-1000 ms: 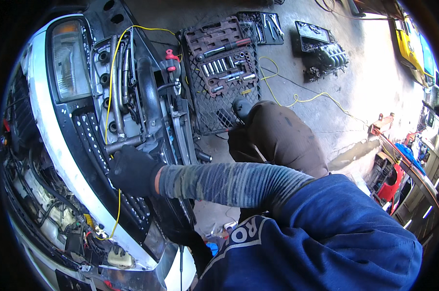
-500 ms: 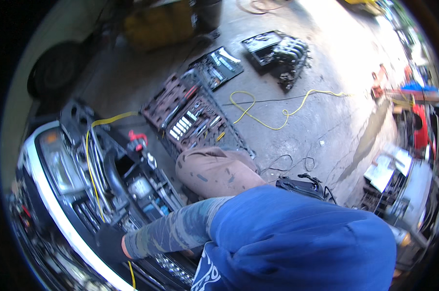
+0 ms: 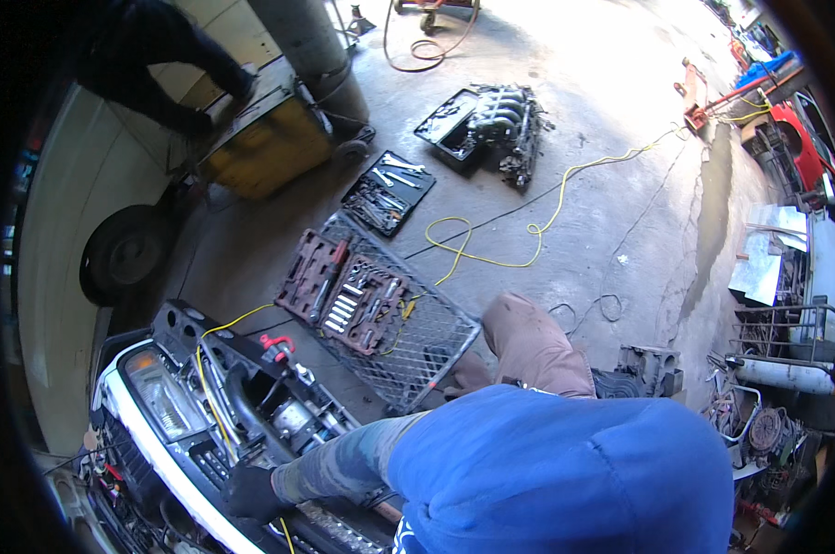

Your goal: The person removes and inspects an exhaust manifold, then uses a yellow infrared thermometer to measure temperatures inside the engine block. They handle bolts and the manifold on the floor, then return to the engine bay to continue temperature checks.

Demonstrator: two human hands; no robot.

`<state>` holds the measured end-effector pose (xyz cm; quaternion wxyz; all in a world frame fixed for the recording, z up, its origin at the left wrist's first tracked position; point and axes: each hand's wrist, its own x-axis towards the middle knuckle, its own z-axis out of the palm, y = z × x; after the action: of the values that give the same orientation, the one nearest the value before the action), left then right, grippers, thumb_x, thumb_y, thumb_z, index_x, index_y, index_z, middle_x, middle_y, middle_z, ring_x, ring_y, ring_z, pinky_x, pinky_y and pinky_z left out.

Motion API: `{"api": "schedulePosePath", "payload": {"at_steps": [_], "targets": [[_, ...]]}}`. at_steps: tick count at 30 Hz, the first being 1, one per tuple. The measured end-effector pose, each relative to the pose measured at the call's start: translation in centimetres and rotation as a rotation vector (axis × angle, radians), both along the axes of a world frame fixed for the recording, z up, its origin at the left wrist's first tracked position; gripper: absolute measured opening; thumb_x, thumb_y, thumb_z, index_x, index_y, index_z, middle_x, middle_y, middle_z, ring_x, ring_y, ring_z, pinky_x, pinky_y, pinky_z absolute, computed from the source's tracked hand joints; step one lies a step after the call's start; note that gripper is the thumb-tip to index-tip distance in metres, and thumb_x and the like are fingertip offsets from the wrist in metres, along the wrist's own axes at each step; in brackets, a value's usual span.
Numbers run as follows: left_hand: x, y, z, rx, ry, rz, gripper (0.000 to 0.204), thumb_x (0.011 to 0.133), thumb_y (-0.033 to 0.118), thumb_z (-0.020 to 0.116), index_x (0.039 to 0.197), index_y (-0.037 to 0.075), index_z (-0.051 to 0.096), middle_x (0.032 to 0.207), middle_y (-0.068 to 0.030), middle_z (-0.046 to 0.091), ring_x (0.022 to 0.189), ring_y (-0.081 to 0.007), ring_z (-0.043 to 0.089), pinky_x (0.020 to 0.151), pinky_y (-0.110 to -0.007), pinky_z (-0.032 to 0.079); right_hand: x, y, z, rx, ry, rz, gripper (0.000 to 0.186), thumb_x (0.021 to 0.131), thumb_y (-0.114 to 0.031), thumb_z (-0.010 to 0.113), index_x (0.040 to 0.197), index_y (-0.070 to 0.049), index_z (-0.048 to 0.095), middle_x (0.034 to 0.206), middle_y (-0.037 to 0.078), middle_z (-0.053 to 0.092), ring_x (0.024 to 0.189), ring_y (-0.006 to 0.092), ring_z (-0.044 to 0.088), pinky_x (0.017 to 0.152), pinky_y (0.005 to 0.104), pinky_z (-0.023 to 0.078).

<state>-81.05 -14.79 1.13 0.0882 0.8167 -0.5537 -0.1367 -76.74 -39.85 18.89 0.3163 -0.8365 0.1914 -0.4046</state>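
Partial white lettering (image 3: 402,536) on a blue shirt (image 3: 565,471), black-gloved right hand (image 3: 253,492) at the white-edged car front end (image 3: 163,462), lower left, unclear whether its fingers grip anything, open tool case (image 3: 299,280), sunlit concrete floor (image 3: 528,282).

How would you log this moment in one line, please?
black-gloved right hand: at white vehicle front, grip unclear; thin yellow cable: either side of hand; open brown toolcase: on black mesh platform

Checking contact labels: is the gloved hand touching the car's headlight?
Apart. The head view shows the gap plainly: part of the black slotted panel is visible between the gloved hand and the headlight.
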Motion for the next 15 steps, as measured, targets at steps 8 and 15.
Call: {"api": "schedulePosePath", "payload": {"at_steps": [8,15], "targets": [[-9.9,2.2,-6.9,0.107,0.084,-0.167,0.037,0.105,0.030,0.048,0.122,0.002,0.065,0.111,-0.0249,0.070,0.104,-0.0420,0.067,0.088,-0.053,0.051,-31.9,10.2,-19.6,0.205,-0.256,-0.218,0.030,0.087,-0.026,0.068,0.111,-0.008,0.067,0.092,0.017,0.065,0.096,0.0405,0.065,0.082,0.0513,0.051],[-17.5,3.5,-8.1,0.261,0.167,-0.267,0.037,0.105,0.030,0.048,0.120,0.002,0.066,0.109,-0.0253,0.070,0.103,-0.0431,0.067,0.087,-0.054,0.051,-79.9,38.3,-36.3,1.396,0.930,-1.049,0.052,0.094,-0.046,0.057,0.128,-0.008,0.069,0.134,0.021,0.067,0.126,0.0393,0.062,0.107,0.0510,0.047]]}}
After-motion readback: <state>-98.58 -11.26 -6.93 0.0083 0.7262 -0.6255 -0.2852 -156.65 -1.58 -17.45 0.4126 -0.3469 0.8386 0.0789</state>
